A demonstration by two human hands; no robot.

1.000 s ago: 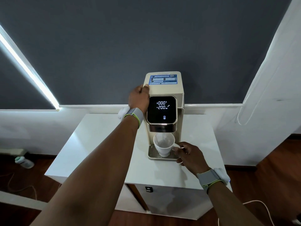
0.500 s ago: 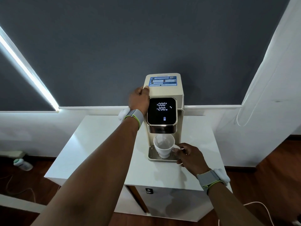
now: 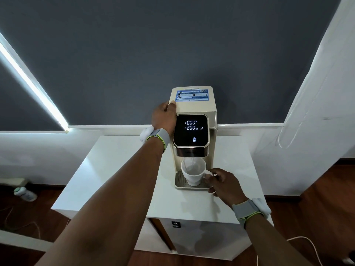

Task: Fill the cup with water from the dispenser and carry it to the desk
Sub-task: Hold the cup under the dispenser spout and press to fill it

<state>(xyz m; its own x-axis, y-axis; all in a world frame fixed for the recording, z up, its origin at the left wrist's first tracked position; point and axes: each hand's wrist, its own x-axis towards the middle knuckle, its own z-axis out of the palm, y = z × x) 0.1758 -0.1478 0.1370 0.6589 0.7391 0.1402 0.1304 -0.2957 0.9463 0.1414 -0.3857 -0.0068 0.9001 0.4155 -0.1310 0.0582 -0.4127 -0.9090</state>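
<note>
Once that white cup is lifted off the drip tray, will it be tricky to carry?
Probably somewhat. The white cup looks rigid and likely ceramic, so breakable. Water is streaming in, so it may get heavier and slosh. The right hand at its handle should keep it steady.

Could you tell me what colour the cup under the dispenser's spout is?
The cup is plain white, seen clearly in the head view.
</note>
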